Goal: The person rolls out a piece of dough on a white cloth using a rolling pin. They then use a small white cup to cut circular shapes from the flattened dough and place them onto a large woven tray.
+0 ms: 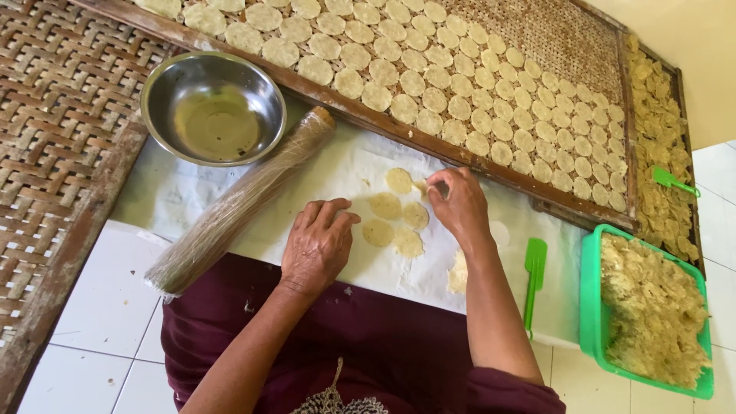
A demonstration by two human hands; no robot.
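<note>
Hands: right (458,205) pinches dough disc (399,180), left (318,245) flat on white sheet (337,165).

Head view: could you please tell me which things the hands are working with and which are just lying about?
In use:
left hand
right hand
dough discs
white sheet
tray of discs

Lying about:
steel bowl
wrapped roller
green scraper
green tub
</note>
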